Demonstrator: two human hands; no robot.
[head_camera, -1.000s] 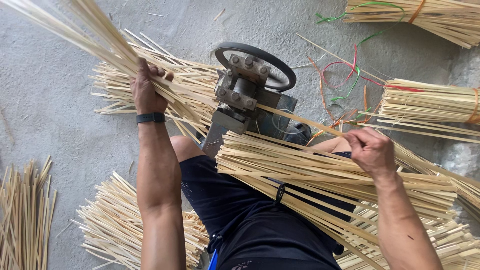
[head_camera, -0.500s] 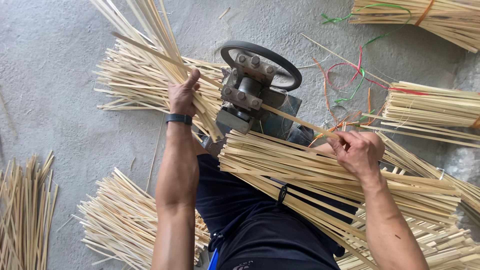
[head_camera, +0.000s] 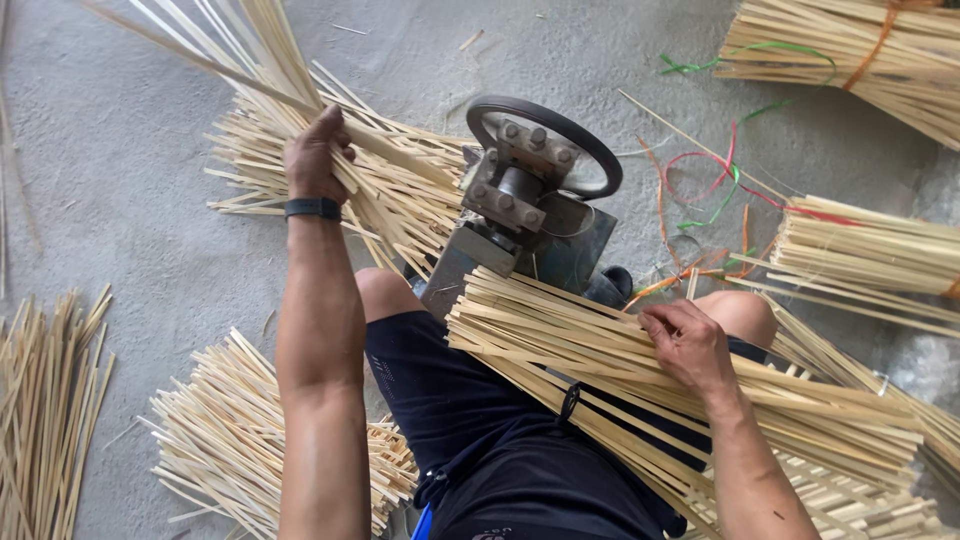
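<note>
Left hand (head_camera: 315, 160) apparently gripping bamboo strips (head_camera: 265, 60), arm outstretched

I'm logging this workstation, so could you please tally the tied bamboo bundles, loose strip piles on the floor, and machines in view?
Tied bamboo bundles: 3 (on the lap, top right, right)
Loose strip piles on the floor: 3 (behind the machine, lower left, left edge)
Hand-wheel machines: 1
Total: 7
</note>
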